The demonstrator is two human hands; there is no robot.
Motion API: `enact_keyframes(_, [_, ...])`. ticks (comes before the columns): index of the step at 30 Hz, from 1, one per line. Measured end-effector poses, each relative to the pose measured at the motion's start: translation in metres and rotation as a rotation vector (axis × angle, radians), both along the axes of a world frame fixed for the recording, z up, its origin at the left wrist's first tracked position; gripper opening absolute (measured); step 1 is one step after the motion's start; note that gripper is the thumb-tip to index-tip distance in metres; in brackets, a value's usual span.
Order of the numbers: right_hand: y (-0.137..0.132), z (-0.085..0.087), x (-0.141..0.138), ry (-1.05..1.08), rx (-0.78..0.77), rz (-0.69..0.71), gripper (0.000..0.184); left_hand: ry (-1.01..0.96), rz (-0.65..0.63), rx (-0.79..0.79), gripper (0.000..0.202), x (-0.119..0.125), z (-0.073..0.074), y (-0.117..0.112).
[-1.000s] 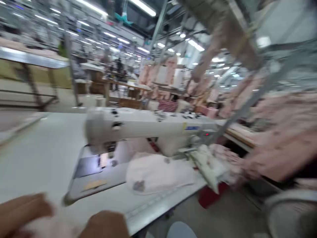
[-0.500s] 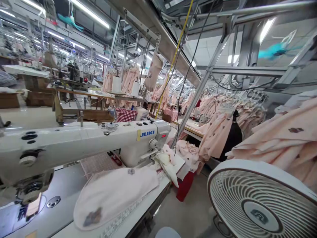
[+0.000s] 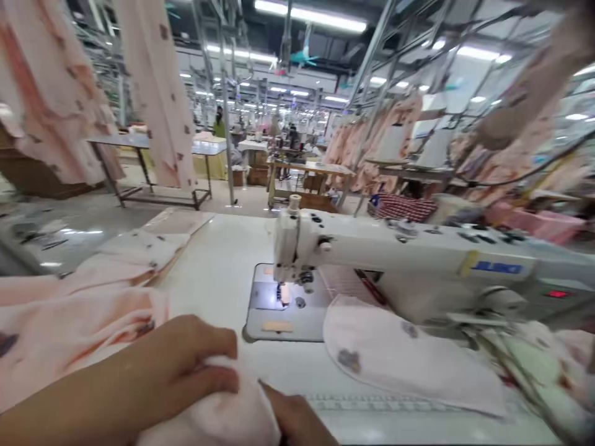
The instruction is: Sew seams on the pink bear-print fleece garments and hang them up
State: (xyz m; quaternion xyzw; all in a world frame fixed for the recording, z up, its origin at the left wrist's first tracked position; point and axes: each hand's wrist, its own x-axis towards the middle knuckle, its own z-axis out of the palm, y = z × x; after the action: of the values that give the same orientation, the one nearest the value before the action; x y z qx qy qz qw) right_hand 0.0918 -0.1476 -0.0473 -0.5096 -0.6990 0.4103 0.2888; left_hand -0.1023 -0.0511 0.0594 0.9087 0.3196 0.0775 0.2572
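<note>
My left hand (image 3: 179,365) lies near the front edge of the white sewing table (image 3: 218,272), its fingers curled down onto a bunched piece of pale pink fabric (image 3: 223,415). My right hand (image 3: 295,418) shows only in part at the bottom edge, touching the same fabric from the right; its fingers are mostly out of view. A white sewing machine (image 3: 409,254) stands behind them, its needle over a lit metal plate (image 3: 279,303). A stack of curved pink fabric pieces (image 3: 400,356) lies under the machine's arm.
More pink cloth (image 3: 69,316) is heaped at the left, with flat cut pieces (image 3: 139,248) behind it. Pink garments (image 3: 158,93) hang overhead at left and right. Other tables and distant people fill the hall behind.
The view swung far right to a fan and hanging garments, then back left onto the table. Both hands are in view again on the pink fabric.
</note>
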Motion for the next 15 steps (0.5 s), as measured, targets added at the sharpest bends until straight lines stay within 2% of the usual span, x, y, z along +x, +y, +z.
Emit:
enact_keyframes(3, [-0.005,0.014,0.0,0.172,-0.006,-0.043,0.044,0.06,-0.022,-0.137,0.014,0.005,0.013,0.002])
enact_keyframes(7, [-0.011,0.03,0.0,0.271,-0.144,-0.091,0.04,0.068,-0.004,-0.138,0.012,0.007,0.019,0.001])
enact_keyframes(11, [-0.01,0.022,-0.004,0.338,-0.245,-0.056,0.064,0.049,-0.047,-0.161,0.011,0.007,0.019,-0.001])
enact_keyframes(12, [-0.008,0.018,-0.004,0.314,-0.23,-0.059,0.066,0.013,-0.059,-0.135,0.012,0.009,0.016,-0.003])
enact_keyframes(15, [-0.003,0.009,-0.004,0.202,-0.172,-0.072,0.055,-0.102,-0.02,0.021,0.016,0.016,0.006,-0.013])
